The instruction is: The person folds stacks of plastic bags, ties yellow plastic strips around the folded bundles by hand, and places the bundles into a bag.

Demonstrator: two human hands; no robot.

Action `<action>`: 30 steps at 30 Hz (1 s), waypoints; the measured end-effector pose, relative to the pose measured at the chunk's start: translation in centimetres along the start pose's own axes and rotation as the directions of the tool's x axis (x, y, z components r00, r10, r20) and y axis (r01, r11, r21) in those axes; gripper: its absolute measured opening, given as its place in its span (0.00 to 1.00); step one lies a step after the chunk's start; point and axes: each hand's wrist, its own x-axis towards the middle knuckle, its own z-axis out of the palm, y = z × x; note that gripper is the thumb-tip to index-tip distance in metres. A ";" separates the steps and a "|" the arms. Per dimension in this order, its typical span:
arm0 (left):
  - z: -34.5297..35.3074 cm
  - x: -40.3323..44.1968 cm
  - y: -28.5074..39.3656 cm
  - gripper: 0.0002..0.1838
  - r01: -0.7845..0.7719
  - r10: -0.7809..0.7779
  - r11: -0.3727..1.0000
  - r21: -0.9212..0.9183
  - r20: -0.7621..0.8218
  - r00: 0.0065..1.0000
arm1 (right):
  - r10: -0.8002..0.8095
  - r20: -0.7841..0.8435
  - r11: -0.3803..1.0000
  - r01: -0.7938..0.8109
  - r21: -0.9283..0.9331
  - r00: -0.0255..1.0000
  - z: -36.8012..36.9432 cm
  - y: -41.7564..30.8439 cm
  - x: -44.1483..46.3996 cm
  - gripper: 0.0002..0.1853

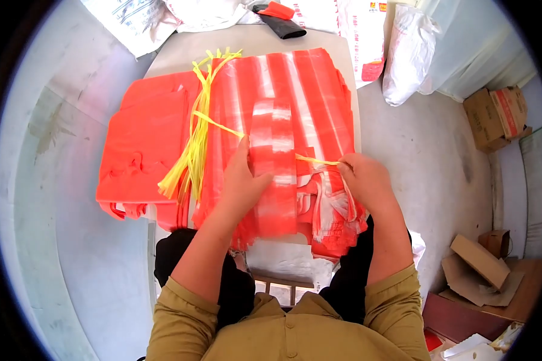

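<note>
A folded bundle of red-and-white striped plastic bags lies lengthwise in front of me, on top of a wide stack of similar bags. My left hand is at the bundle's left edge, its fingertips pinching a thin yellow tie strip whose tail runs up and left. To the right of the bundle, my right hand pinches the end of a yellow strip that comes out from the bundle's right side. Whether both lengths are one strip is hidden by the bundle.
A bunch of loose yellow strips hangs over the stack's left side. Further left is a pile of plain red bags. White sacks and a black-and-red roll lie at the far edge. Cardboard boxes stand on the right.
</note>
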 end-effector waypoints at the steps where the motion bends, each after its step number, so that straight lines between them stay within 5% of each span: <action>1: -0.5 -0.2 0.8 0.41 -0.041 0.044 0.994 0.101 -0.030 0.999 | -0.008 -0.010 0.999 0.008 -0.032 1.000 0.1 0.2 0.1 0.13; 5: -1.6 2.0 -2.2 0.34 -0.300 0.393 0.811 0.503 -0.088 0.915 | -0.065 -0.015 0.989 0.062 -0.134 0.998 0.7 1.2 0.4 0.12; 11: -2.7 4.0 -2.9 0.27 -0.229 0.351 0.742 0.630 -0.075 0.933 | -0.076 0.000 0.989 0.075 -0.128 0.997 0.7 0.9 0.4 0.12; 17: -3.1 4.6 -3.0 0.04 -0.256 0.455 0.692 0.675 -0.132 0.881 | -0.084 -0.033 0.994 0.082 -0.077 0.996 0.6 0.4 0.5 0.11; 23: -4.6 3.0 -2.0 0.03 -0.309 0.522 0.540 0.782 -0.023 0.853 | -0.051 -0.030 0.987 0.046 -0.152 0.998 0.8 0.7 1.0 0.11; 30: -5.1 -0.1 -2.2 0.04 -0.287 0.333 0.648 0.705 0.077 0.940 | 0.035 -0.068 0.963 -0.052 -0.264 0.997 0.9 1.7 1.6 0.13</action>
